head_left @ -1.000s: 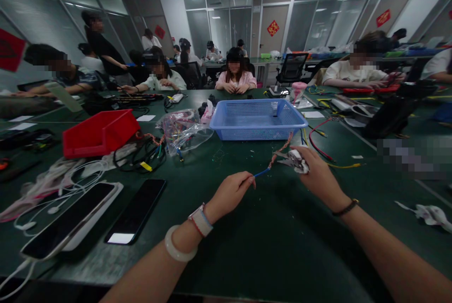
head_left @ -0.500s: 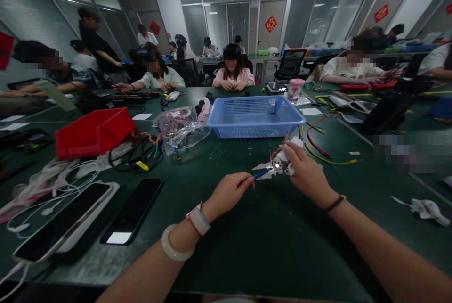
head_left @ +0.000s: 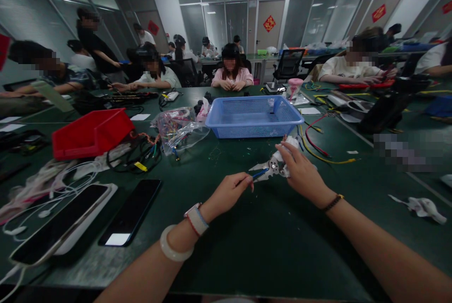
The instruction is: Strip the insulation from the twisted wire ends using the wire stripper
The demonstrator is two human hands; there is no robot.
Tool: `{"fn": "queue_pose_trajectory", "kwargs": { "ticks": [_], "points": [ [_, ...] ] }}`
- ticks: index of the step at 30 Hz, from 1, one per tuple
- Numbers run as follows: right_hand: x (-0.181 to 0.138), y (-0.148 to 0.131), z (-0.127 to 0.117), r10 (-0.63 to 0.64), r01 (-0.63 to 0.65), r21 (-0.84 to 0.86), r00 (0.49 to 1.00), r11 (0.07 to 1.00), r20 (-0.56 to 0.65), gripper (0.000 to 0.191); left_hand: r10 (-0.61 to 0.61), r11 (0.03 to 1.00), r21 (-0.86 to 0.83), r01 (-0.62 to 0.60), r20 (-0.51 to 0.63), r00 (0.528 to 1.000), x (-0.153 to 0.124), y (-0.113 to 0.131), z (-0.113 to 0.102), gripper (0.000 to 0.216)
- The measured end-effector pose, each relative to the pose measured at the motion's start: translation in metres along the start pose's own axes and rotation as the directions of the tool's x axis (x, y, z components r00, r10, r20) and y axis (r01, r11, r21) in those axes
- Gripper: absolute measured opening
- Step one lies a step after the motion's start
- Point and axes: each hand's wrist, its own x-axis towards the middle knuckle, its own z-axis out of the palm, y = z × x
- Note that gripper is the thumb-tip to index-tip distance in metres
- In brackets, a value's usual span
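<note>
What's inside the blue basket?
The blue basket shows a bare mesh floor and one small dark shape by its back wall, inside or behind unclear. Its near wall hides the front floor.

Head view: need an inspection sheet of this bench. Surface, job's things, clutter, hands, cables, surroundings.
surface: dark green table, small wire scraps near its middle.
job's things: blue wire, one end at the nose of the stripping pliers.
clutter: red bin, blue basket, plastic bag of wires, black phone, white-cased phone, crumpled white scrap at right.
hands: left hand pinches the blue wire; right hand grips the stripping pliers.
cables: black bundle by the red bin, white earphone leads, red and yellow leads beside the basket.
surroundings: seated people across the table, glass partitions behind.
</note>
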Motion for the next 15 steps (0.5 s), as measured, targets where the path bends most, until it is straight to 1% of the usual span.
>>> {"fn": "queue_pose_trajectory", "kwargs": {
  "ticks": [4,6,10,15],
  "points": [
    [0.0007,-0.0001,-0.0013,-0.035,0.035,0.006,0.999,0.999,0.006,0.08,0.012,1.0,0.018,-0.012,0.005,1.0,-0.0002,-0.0003,0.0001,0.035],
    [0.0007,0.0001,-0.0023,-0.036,0.036,-0.017,0.999,0.999,0.011,0.078,0.018,0.999,0.03,-0.018,0.003,1.0,0.0,-0.002,0.0008,0.035],
    [0.0005,0.0005,-0.0039,-0.014,0.016,-0.083,1.0,0.996,0.025,0.065,0.016,0.999,0.042,-0.016,-0.005,1.0,0.0007,-0.0057,0.0021,0.037],
    [0.0013,0.0006,-0.0065,-0.01,0.016,-0.108,0.999,0.994,0.052,0.046,0.019,0.998,0.065,-0.018,-0.014,1.0,0.0002,-0.0052,0.0013,0.038]
  ]
}}
